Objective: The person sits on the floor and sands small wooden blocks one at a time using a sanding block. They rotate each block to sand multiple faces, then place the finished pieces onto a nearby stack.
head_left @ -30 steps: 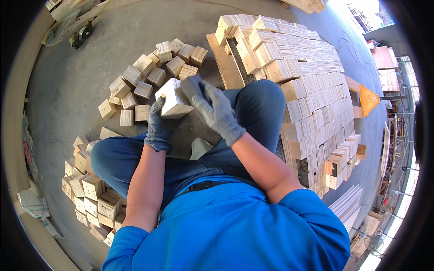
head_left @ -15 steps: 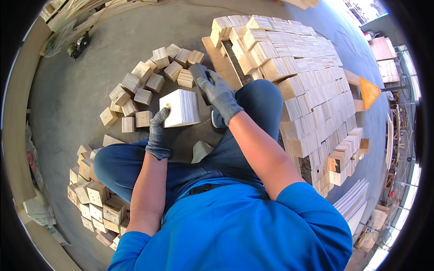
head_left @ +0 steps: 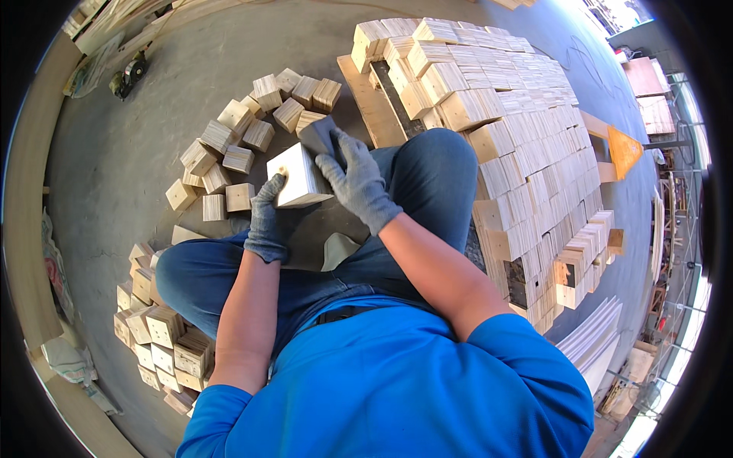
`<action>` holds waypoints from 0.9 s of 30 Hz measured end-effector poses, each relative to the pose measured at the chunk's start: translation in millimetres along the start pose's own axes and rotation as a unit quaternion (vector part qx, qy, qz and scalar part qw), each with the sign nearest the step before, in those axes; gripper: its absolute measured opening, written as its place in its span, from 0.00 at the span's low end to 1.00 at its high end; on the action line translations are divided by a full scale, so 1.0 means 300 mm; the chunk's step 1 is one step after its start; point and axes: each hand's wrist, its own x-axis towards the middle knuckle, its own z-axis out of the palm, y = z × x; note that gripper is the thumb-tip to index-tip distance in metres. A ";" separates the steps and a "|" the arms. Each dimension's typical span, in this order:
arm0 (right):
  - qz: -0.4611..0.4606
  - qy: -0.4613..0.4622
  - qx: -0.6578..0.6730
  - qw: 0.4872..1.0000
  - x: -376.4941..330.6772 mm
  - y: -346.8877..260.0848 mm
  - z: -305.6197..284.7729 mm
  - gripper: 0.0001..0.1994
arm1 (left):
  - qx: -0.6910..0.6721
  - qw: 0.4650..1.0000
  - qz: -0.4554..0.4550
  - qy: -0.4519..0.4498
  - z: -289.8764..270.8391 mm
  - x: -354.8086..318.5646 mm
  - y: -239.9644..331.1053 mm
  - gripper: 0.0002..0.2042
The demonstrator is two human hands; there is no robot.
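Observation:
A pale wooden block with a knot on one face is held up in front of my knees. My gloved left hand grips its lower left side, the thumb near the knot. In my gloved right hand is a dark grey sanding block, its flat side at the wooden block's upper right edge. Whether the two touch along their whole length I cannot tell. My fingers hide part of the sanding block.
Loose wooden blocks lie on the floor ahead to the left. More blocks are piled beside my left knee. A big stack of blocks stands on the right, next to an orange triangular piece. A power tool sits far left.
My right hand has come down and left, bringing the sanding block from beyond the wooden block to its upper right edge. The wooden block has tilted and turned slightly in my left hand.

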 end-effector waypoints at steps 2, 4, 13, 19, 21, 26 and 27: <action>0.061 -0.004 -0.007 0.998 0.089 0.060 0.007 0.28 | -0.006 1.000 -0.005 -0.018 0.016 -0.022 0.013 0.36; 0.198 -0.020 0.120 0.972 0.112 0.071 -0.037 0.28 | -0.015 0.998 0.030 -0.055 0.029 -0.040 0.015 0.37; 0.410 -0.035 0.417 0.811 0.021 0.100 0.061 0.20 | 0.034 0.998 0.053 -0.015 -0.065 -0.007 0.036 0.38; 0.416 -0.019 0.512 0.751 0.003 0.151 0.125 0.19 | 0.074 0.994 0.069 0.049 -0.077 0.006 0.051 0.37; 0.426 0.003 0.545 0.722 0.008 0.183 0.145 0.19 | 0.057 0.995 0.060 0.062 -0.065 0.010 0.050 0.37; 0.457 -0.013 0.558 0.693 0.012 0.151 0.131 0.18 | 0.091 0.992 0.076 -0.042 -0.079 -0.014 0.066 0.38; 0.459 -0.011 0.566 0.684 0.012 0.139 0.128 0.17 | 0.115 0.989 0.081 -0.055 -0.070 -0.015 0.069 0.38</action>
